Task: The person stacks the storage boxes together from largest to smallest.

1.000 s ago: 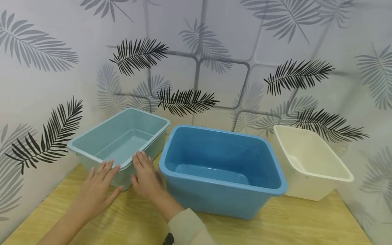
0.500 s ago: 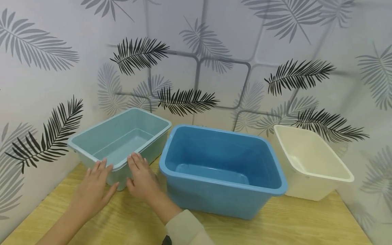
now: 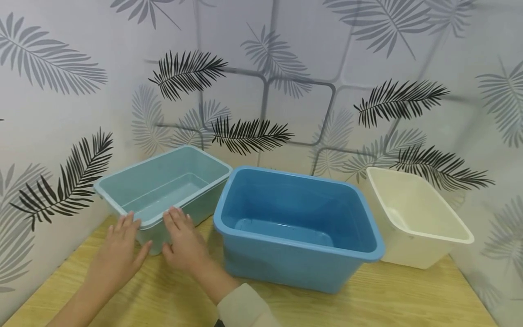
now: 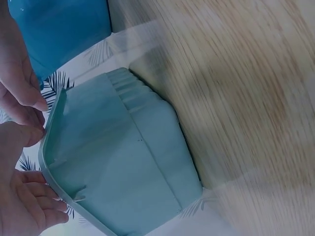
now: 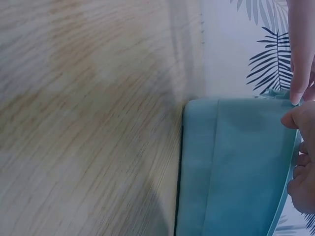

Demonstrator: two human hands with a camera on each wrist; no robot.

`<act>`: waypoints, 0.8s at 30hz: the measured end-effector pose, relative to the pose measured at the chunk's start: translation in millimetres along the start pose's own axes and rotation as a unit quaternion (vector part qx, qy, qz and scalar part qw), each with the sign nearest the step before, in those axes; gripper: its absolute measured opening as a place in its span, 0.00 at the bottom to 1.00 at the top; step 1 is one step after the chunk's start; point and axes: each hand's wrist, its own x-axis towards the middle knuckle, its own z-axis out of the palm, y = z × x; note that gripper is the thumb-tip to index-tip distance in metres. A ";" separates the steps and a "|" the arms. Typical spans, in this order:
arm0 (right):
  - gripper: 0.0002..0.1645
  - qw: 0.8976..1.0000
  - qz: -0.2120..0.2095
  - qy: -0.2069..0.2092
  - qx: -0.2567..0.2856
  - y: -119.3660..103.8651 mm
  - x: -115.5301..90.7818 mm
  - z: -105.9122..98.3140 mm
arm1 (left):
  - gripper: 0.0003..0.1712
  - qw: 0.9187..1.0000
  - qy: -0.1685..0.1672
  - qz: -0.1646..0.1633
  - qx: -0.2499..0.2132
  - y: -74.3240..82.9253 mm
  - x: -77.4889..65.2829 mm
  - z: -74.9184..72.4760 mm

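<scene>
A pale teal plastic tub (image 3: 171,204) stands at the left of the table, a corner toward me. My left hand (image 3: 112,252) lies with extended fingers on the rim left of that corner, thumb held apart. Just right of the corner, my right hand (image 3: 184,240) has its fingers on the long side's rim. In the left wrist view, the left hand (image 4: 24,196) meets the rim of the upright tub (image 4: 118,152). The right wrist view shows the right hand's thumb (image 5: 290,118) against the tub's outer wall, close under the rim.
A deeper blue tub (image 3: 282,263) stands in the middle, its left rim close to the teal tub's far right corner. Right of it is a cream tub (image 3: 421,250). The wooden table (image 3: 392,299) backs onto walls (image 3: 294,41) with a leaf pattern.
The teal tub has turned on the table: its near corner has swung left and its far right corner has come closer to the blue tub. Both hands have moved left with the near corner.
</scene>
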 end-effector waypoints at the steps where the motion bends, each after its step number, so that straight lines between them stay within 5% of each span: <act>1: 0.35 1.000 0.000 0.000 -0.005 -1.3 0.3 0.3 | 0.31 1.000 -0.001 -0.005 0.001 -1.0 -0.2 -0.3; 17: 0.36 1.000 -0.002 -0.009 -0.015 -13.8 1.7 0.1 | 0.27 0.999 0.030 -0.034 -0.011 -12.0 -0.5 -2.7; 24: 0.37 0.996 -0.010 -0.054 0.069 -8.5 4.2 -5.1 | 0.28 0.999 0.037 -0.035 0.014 -11.8 1.3 -5.6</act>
